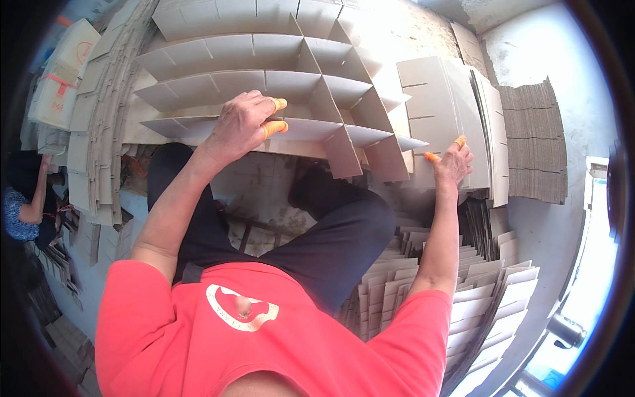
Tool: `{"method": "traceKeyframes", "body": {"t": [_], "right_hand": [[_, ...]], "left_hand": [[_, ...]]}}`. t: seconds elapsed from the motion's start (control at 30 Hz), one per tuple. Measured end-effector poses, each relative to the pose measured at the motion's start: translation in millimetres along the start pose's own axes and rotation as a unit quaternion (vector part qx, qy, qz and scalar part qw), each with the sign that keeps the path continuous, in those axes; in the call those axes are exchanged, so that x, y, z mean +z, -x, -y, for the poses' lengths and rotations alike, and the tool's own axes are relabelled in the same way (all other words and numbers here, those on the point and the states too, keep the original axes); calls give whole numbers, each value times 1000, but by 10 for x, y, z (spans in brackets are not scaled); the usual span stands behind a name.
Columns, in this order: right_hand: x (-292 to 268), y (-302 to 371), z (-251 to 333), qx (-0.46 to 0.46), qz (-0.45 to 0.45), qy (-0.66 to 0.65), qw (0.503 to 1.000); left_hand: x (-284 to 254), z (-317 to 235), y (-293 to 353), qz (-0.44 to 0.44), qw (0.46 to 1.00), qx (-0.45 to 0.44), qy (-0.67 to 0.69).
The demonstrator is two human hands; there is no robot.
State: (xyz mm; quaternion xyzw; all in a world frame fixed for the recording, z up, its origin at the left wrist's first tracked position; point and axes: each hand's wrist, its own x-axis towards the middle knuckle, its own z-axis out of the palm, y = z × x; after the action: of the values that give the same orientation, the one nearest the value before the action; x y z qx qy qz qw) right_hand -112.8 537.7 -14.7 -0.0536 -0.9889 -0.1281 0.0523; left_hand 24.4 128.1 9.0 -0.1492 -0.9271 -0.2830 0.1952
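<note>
A half-assembled cardboard divider grid stands in front of me. Its long slotted strips run left to right, and two cross strips are fitted into them near the right end. My left hand is over the nearest long strip, orange covers on thumb and forefinger, which are apart with nothing visible between them. To the right, my right hand, also with orange-covered fingertips, rests with its fingers spread at the near end of a stack of flat slotted cardboard pieces. Its palm side is hidden.
More cardboard stacks stand at the left and far right. Bundles of slotted strips sit low beside my right arm. A white box with a red tie is at the far left, with another person below it.
</note>
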Motion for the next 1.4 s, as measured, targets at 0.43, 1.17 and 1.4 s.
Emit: {"method": "traceKeyframes", "body": {"t": [0.43,1.17,1.4], "right_hand": [[259,-310,-487,28,-157,-246,956],[-1958,782,1524,-281,-23,-509,813],[-1774,791,1912,-327,34,-484,811]], "left_hand": [[-176,79,145,-19,1000,-14,4],[-136,387,449,-13,998,-48,-33],[-106,388,418,-18,998,-12,-54]]}}
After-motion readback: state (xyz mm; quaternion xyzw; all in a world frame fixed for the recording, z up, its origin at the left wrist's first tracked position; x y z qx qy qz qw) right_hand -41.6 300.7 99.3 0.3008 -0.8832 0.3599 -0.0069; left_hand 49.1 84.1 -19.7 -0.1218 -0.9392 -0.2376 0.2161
